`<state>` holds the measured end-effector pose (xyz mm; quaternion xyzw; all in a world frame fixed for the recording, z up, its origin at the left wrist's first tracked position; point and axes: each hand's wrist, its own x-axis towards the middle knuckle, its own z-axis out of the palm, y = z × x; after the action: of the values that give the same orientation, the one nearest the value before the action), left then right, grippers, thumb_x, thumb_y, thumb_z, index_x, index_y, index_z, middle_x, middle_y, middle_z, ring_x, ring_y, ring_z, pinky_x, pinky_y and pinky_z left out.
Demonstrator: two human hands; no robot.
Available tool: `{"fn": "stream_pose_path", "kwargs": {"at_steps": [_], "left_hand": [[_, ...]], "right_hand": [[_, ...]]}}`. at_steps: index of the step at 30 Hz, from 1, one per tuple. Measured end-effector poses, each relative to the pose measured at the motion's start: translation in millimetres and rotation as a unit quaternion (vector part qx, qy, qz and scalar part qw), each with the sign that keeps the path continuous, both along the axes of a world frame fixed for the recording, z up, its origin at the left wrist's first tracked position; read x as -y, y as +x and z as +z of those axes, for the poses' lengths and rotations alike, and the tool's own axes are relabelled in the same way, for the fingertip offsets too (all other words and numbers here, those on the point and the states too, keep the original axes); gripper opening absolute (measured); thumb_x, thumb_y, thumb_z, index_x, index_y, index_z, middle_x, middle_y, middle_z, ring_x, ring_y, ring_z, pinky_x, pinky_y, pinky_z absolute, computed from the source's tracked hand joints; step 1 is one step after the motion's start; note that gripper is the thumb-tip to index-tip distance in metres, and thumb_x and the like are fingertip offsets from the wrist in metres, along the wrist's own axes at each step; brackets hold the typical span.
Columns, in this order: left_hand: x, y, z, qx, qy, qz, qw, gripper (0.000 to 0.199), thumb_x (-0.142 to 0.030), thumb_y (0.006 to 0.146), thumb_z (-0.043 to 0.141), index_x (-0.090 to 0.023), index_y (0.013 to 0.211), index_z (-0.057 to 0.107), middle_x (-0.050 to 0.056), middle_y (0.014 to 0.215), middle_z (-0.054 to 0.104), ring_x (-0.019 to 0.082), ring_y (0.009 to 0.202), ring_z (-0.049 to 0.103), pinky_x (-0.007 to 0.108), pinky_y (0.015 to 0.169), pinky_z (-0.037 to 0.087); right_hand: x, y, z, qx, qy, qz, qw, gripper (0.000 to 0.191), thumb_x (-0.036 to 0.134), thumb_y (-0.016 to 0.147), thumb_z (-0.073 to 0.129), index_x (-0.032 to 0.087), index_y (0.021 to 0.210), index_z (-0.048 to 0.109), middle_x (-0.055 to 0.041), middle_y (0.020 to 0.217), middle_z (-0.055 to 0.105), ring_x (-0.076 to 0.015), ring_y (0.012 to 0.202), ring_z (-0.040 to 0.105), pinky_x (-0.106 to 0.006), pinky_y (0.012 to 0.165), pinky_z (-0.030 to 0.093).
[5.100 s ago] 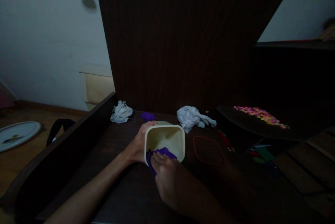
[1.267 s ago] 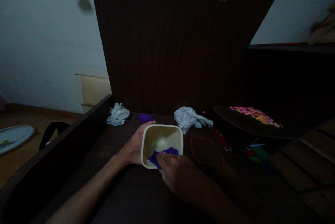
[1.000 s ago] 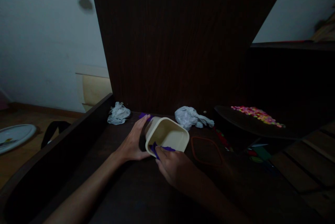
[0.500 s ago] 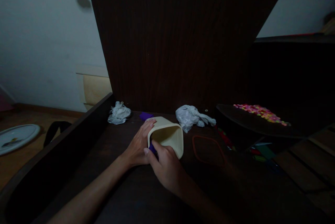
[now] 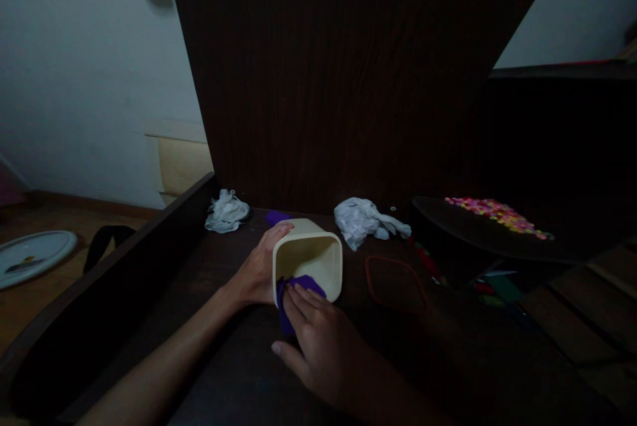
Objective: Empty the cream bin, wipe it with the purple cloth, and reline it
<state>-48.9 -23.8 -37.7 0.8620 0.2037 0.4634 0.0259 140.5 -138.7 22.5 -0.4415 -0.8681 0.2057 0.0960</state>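
A cream-coloured plastic container [image 5: 308,247] with rounded corners lies on its side on the dark wooden surface, its mouth turned towards me. My left hand [image 5: 263,263] is wrapped around its left side, with the fingertips on top. Inside the mouth, my right hand [image 5: 318,333] presses a purple cloth [image 5: 309,283] against the lower wall with its fingers laid along it. The thumb stands apart, outside the container, and part of the cloth hangs over the lower left rim. Behind the container another purple piece [image 5: 277,217] shows in part.
Crumpled whitish plastic bags lie left [image 5: 226,212] and right [image 5: 365,220] by the upright dark panel [image 5: 323,81]. A reddish-brown square ring [image 5: 397,284] is right of the container. Small colourful pieces [image 5: 497,213] cover part of a raised shelf. A raised board [image 5: 164,233] edges the left side.
The right hand has opened from a pinch at the left rim and spread the purple cloth over the lower inner wall. The container has shifted slightly left, its mouth turned more towards me.
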Motion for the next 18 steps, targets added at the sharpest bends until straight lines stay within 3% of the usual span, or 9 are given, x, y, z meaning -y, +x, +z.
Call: {"fn": "stream_pose_path", "kwargs": {"at_steps": [4,10,15,18], "left_hand": [[0.5,-1.6,4.2,-0.005,-0.003,-0.012,1.0,0.127,-0.051,0.064,0.092,-0.022,0.162,0.018,0.025,0.151,0.047,0.049,0.141,0.049,0.07,0.114,0.044],[1.4,-0.6,6.2,-0.02,0.008,-0.022,1.0,0.128,-0.053,0.064,0.092,-0.026,0.162,0.014,0.023,0.151,0.048,0.048,0.142,0.047,0.072,0.115,0.042],[5.1,2.4,5.9,-0.019,0.021,-0.025,0.999,0.124,-0.044,0.067,0.092,-0.023,0.162,0.015,0.025,0.15,0.048,0.047,0.142,0.048,0.072,0.116,0.041],[5.2,2.4,4.8,-0.019,0.028,-0.03,0.999,0.122,-0.042,0.068,0.091,-0.021,0.162,0.016,0.026,0.149,0.048,0.048,0.141,0.048,0.072,0.115,0.042]], "right_hand": [[-2.4,6.2,7.1,0.075,-0.006,-0.028,0.997,0.076,0.042,0.095,0.066,0.001,0.155,0.044,-0.0276,0.159,0.041,-0.0392,0.148,0.043,-0.05,0.124,0.035],[-13.2,0.6,19.3,0.165,-0.032,-0.057,0.984,0.086,0.052,0.093,0.066,-0.01,0.149,0.046,-0.036,0.155,0.042,-0.0428,0.145,0.046,-0.05,0.121,0.037],[-36.5,-7.5,29.0,0.184,-0.046,-0.004,0.982,0.087,0.063,0.094,0.058,-0.012,0.139,0.056,-0.0379,0.143,0.055,-0.0415,0.136,0.056,-0.048,0.115,0.043],[-59.3,-8.8,31.4,0.225,-0.05,0.048,0.972,0.071,0.059,0.097,0.053,-0.004,0.126,0.069,-0.0298,0.127,0.07,-0.0348,0.12,0.069,-0.039,0.101,0.054]]}}
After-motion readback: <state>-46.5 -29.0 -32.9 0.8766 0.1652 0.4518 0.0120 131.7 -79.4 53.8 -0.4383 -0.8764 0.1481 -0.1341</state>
